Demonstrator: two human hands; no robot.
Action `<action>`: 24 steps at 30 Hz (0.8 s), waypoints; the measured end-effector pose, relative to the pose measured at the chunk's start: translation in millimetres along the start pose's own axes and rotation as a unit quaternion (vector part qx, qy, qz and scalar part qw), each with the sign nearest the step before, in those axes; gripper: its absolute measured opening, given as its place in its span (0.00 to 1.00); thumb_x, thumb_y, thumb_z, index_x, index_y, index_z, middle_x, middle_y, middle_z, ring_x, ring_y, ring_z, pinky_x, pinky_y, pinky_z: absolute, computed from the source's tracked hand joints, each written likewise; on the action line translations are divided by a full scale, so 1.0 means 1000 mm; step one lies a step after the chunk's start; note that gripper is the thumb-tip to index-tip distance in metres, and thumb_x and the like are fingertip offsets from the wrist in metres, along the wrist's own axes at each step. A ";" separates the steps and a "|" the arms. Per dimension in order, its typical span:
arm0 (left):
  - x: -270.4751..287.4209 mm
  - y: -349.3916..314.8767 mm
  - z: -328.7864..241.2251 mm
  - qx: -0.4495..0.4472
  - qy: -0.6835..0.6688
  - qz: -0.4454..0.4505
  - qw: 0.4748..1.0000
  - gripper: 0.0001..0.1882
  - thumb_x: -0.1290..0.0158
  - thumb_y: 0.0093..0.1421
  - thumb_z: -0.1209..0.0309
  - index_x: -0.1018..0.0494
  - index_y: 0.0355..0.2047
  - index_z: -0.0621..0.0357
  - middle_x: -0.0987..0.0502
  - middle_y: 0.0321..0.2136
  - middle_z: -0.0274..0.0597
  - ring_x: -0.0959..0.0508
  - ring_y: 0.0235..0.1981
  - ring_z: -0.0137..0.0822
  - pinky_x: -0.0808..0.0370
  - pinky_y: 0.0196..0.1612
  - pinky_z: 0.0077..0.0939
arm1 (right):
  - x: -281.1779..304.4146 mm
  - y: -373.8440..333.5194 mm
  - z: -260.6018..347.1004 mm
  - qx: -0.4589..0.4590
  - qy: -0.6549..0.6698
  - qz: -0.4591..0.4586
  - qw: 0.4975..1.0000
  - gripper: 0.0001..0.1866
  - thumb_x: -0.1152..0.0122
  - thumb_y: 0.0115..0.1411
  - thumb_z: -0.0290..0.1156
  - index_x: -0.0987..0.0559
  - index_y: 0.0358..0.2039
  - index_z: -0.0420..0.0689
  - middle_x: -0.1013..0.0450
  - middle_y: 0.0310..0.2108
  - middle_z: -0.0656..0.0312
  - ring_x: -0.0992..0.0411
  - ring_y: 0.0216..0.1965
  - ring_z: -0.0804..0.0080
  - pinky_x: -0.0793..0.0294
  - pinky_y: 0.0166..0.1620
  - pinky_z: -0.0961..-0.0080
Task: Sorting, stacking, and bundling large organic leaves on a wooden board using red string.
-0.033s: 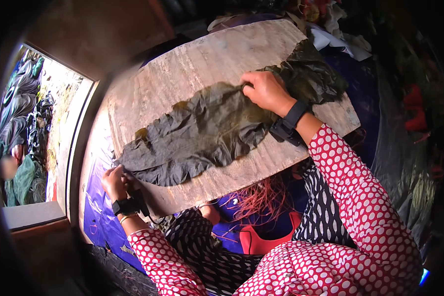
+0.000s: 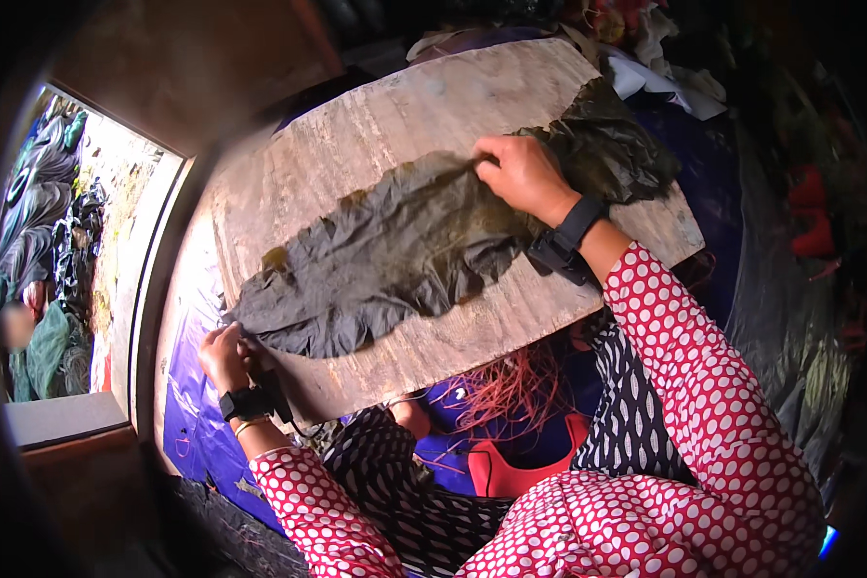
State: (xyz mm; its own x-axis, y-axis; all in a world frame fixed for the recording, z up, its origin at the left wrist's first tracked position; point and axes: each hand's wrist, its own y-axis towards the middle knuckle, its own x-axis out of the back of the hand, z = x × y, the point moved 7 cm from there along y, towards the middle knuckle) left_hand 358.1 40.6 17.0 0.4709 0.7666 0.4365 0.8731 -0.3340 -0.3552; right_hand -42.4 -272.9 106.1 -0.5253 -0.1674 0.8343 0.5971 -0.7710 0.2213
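Observation:
A long, wrinkled, dark olive-brown strip of kelp (image 2: 385, 255) lies slantwise across a wooden board (image 2: 328, 135). Its near left tip is pinched in my left hand (image 2: 225, 358), at the board's left corner. Farther along, my right hand (image 2: 522, 175) grips its upper edge, fingers curled closed over it. Between both hands the kelp is spread fairly flat, with thin yellowish patches along the far edge. Beyond my right wrist the rest of it is crumpled near the board's right end.
Reddish strings (image 2: 511, 390) and a red plastic object (image 2: 491, 470) are below the board's near edge. Blue sheeting (image 2: 197, 414) lies around the board. At the left is an opening with bundled nets (image 2: 43, 342) outside. Pale scraps (image 2: 669, 82) lie at the far right.
The kelp between my hands looks tauter and smoother, and its lower edge has drawn up slightly. My right hand has shifted very slightly; my left hand stays in place.

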 end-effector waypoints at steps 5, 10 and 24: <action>0.000 -0.001 -0.001 -0.021 -0.099 -0.021 0.995 0.14 0.44 0.55 0.73 0.31 0.42 0.59 0.29 0.22 0.34 0.31 0.15 0.26 0.37 0.13 0.18 | 0.007 0.006 -0.017 -0.062 0.006 -0.031 0.998 0.15 0.43 0.55 0.31 0.23 0.42 0.40 0.24 0.29 0.46 0.23 0.32 0.55 0.26 0.37 0.67; 0.011 0.016 0.004 -0.040 -0.164 -0.002 0.986 0.13 0.43 0.57 0.69 0.33 0.39 0.52 0.26 0.29 0.37 0.22 0.21 0.35 0.30 0.13 0.21 | 0.015 -0.002 0.004 -0.033 0.106 -0.058 0.992 0.21 0.42 0.55 0.30 0.28 0.50 0.40 0.26 0.40 0.41 0.27 0.43 0.44 0.27 0.45 0.61; -0.026 -0.088 -0.106 -0.381 0.081 -0.088 0.917 0.13 0.44 0.57 0.70 0.26 0.43 0.59 0.20 0.35 0.47 0.21 0.34 0.37 0.26 0.37 0.28 | 0.018 -0.072 0.031 0.089 -0.024 0.125 0.988 0.13 0.40 0.50 0.32 0.22 0.36 0.42 0.27 0.37 0.54 0.27 0.40 0.52 0.27 0.42 0.60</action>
State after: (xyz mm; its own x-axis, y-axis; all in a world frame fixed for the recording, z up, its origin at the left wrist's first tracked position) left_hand 282.7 -7.8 124.3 0.2728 0.7747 0.5704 0.7435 -0.5460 0.3861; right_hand -75.4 -201.4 120.8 -0.3215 -0.3057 0.8962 0.8042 -0.5878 0.0880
